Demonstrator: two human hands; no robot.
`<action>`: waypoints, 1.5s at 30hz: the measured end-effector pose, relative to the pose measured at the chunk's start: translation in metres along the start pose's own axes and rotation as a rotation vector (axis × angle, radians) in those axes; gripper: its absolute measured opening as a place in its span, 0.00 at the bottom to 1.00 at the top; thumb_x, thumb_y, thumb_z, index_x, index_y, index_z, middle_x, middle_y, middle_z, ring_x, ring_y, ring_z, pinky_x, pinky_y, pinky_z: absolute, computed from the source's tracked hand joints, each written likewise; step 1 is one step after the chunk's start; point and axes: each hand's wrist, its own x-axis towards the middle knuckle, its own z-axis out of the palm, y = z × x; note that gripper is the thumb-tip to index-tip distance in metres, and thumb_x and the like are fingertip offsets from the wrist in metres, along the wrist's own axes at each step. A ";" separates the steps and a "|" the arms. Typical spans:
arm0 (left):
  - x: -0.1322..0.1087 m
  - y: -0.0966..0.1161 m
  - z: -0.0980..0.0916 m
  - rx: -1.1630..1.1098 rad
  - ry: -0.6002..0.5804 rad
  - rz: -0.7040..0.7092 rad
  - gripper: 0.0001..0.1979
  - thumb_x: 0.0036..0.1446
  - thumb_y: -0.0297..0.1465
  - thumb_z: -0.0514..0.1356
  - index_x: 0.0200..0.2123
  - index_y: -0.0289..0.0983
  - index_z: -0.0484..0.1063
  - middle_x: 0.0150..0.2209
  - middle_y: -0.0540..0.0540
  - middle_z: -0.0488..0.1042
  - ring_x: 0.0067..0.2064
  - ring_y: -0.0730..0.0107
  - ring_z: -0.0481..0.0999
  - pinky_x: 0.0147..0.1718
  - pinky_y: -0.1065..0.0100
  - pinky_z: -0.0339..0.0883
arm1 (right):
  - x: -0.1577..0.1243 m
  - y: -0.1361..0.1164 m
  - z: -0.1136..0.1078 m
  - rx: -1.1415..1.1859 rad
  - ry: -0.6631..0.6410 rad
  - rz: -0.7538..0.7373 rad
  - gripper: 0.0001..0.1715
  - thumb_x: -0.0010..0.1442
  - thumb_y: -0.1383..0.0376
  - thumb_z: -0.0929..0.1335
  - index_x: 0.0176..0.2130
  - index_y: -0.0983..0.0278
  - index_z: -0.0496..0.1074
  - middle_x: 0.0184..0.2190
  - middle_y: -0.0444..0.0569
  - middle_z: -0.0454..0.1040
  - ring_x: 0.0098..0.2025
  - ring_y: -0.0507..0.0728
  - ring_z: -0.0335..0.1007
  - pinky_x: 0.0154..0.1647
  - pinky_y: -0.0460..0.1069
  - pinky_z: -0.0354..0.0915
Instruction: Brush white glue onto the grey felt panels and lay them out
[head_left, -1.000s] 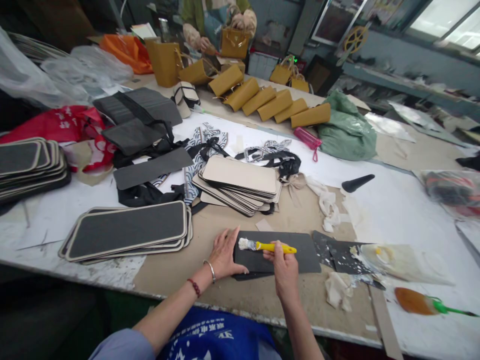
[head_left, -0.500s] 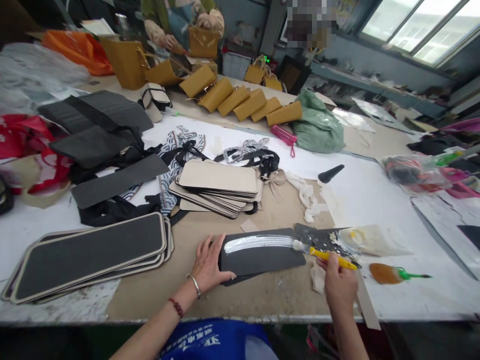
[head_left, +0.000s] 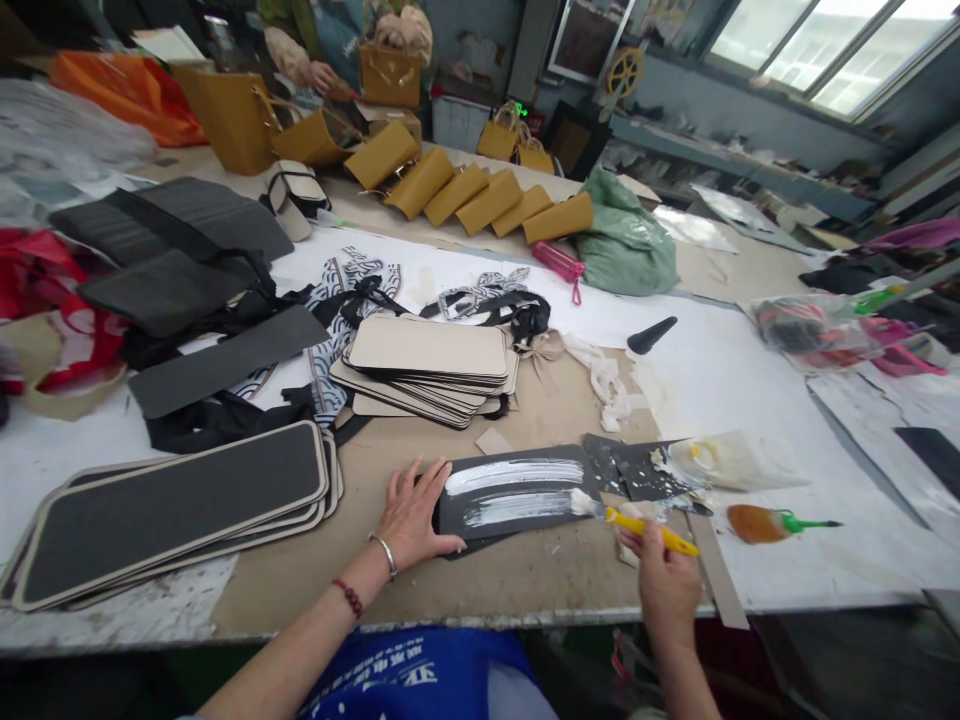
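Observation:
My left hand (head_left: 412, 515) lies flat with fingers spread on the left end of a black rectangular panel (head_left: 517, 520) near the table's front edge. Two white glue streaks cross the panel. My right hand (head_left: 664, 580) is closed round a yellow-handled brush (head_left: 637, 522), whose white bristles touch the panel's right end at the lower streak. A pile of beige panels (head_left: 427, 370) lies beyond, and a stack of black beige-rimmed panels (head_left: 172, 505) lies to the left.
A glue-smeared plastic bag (head_left: 731, 460) and a green-handled brush (head_left: 780, 522) lie to the right. Black fabric pieces (head_left: 180, 290), mustard bags (head_left: 480, 195) and a green plastic bag (head_left: 626, 245) fill the far side, where another person (head_left: 330, 40) handles a bag.
My right hand swept the brush rightward across the panel, leaving one white streak, then a second lower streak. My left hand stayed pressed on the panel's left end.

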 end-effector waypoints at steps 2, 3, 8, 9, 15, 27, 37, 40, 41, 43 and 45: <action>0.000 0.001 0.000 -0.014 -0.002 -0.006 0.49 0.32 0.44 0.68 0.59 0.43 0.53 0.62 0.42 0.54 0.63 0.44 0.45 0.58 0.44 0.33 | 0.020 0.011 -0.022 -0.128 0.079 0.005 0.31 0.51 0.42 0.59 0.27 0.66 0.71 0.20 0.54 0.73 0.31 0.65 0.72 0.32 0.56 0.66; -0.001 0.001 0.001 -0.025 0.000 -0.010 0.49 0.32 0.43 0.68 0.59 0.42 0.53 0.62 0.41 0.54 0.63 0.44 0.45 0.58 0.44 0.33 | 0.024 0.011 -0.029 -0.153 0.089 -0.013 0.31 0.51 0.42 0.58 0.28 0.66 0.71 0.20 0.54 0.73 0.32 0.65 0.72 0.33 0.56 0.66; -0.006 -0.004 0.012 -0.153 0.089 -0.059 0.50 0.35 0.44 0.66 0.60 0.36 0.50 0.62 0.36 0.53 0.62 0.47 0.47 0.58 0.47 0.43 | 0.006 -0.014 -0.022 -0.146 0.068 -0.366 0.27 0.59 0.48 0.57 0.29 0.66 0.70 0.28 0.56 0.73 0.37 0.62 0.70 0.42 0.57 0.63; -0.007 -0.006 0.015 -0.191 0.134 -0.085 0.46 0.40 0.44 0.64 0.60 0.34 0.50 0.61 0.35 0.54 0.62 0.49 0.50 0.58 0.49 0.46 | -0.001 -0.020 -0.015 -0.142 0.070 -0.459 0.25 0.60 0.50 0.57 0.30 0.66 0.70 0.30 0.56 0.73 0.38 0.62 0.69 0.42 0.57 0.63; 0.000 -0.011 0.022 -0.230 0.190 -0.255 0.21 0.56 0.31 0.48 0.54 0.35 0.62 0.56 0.38 0.63 0.58 0.58 0.60 0.55 0.53 0.53 | -0.045 -0.035 0.029 -0.024 -0.125 -0.872 0.12 0.62 0.61 0.60 0.42 0.61 0.68 0.33 0.51 0.72 0.37 0.58 0.69 0.40 0.54 0.67; 0.006 -0.004 0.010 -0.088 0.254 -0.179 0.20 0.55 0.24 0.46 0.50 0.37 0.67 0.55 0.41 0.64 0.55 0.56 0.60 0.52 0.52 0.57 | -0.053 -0.029 0.038 -0.010 -0.176 -0.886 0.13 0.62 0.62 0.61 0.46 0.61 0.68 0.34 0.52 0.71 0.37 0.56 0.70 0.36 0.51 0.69; 0.011 0.007 -0.011 -0.061 0.284 -0.125 0.16 0.51 0.21 0.48 0.39 0.37 0.72 0.46 0.41 0.69 0.50 0.57 0.63 0.50 0.54 0.59 | -0.057 -0.026 0.040 -0.001 -0.159 -0.892 0.14 0.61 0.65 0.61 0.47 0.62 0.67 0.36 0.52 0.71 0.38 0.56 0.69 0.36 0.49 0.69; 0.006 0.012 -0.014 -0.146 0.319 -0.110 0.14 0.52 0.22 0.49 0.36 0.37 0.72 0.42 0.42 0.70 0.46 0.59 0.65 0.49 0.55 0.60 | -0.058 -0.025 0.042 -0.032 -0.164 -0.892 0.15 0.62 0.65 0.61 0.49 0.62 0.65 0.36 0.52 0.70 0.38 0.56 0.69 0.37 0.49 0.69; 0.005 0.013 -0.014 -0.208 0.327 -0.107 0.13 0.52 0.23 0.49 0.34 0.38 0.72 0.40 0.42 0.70 0.45 0.60 0.66 0.48 0.55 0.60 | -0.059 -0.025 0.042 -0.036 -0.160 -0.899 0.15 0.62 0.65 0.61 0.49 0.62 0.65 0.36 0.52 0.70 0.38 0.56 0.68 0.37 0.50 0.69; 0.005 0.014 -0.014 -0.395 0.311 -0.133 0.11 0.51 0.25 0.50 0.33 0.37 0.71 0.37 0.44 0.71 0.43 0.62 0.68 0.46 0.58 0.62 | -0.059 -0.025 0.043 -0.035 -0.155 -0.912 0.15 0.62 0.65 0.61 0.49 0.64 0.64 0.36 0.53 0.69 0.38 0.56 0.68 0.37 0.50 0.68; 0.006 0.014 -0.012 -0.648 0.261 -0.242 0.09 0.49 0.28 0.52 0.32 0.37 0.70 0.34 0.45 0.71 0.38 0.65 0.71 0.41 0.61 0.65 | -0.059 -0.025 0.043 -0.028 -0.155 -0.916 0.15 0.62 0.65 0.61 0.49 0.64 0.64 0.36 0.53 0.69 0.39 0.57 0.68 0.38 0.50 0.68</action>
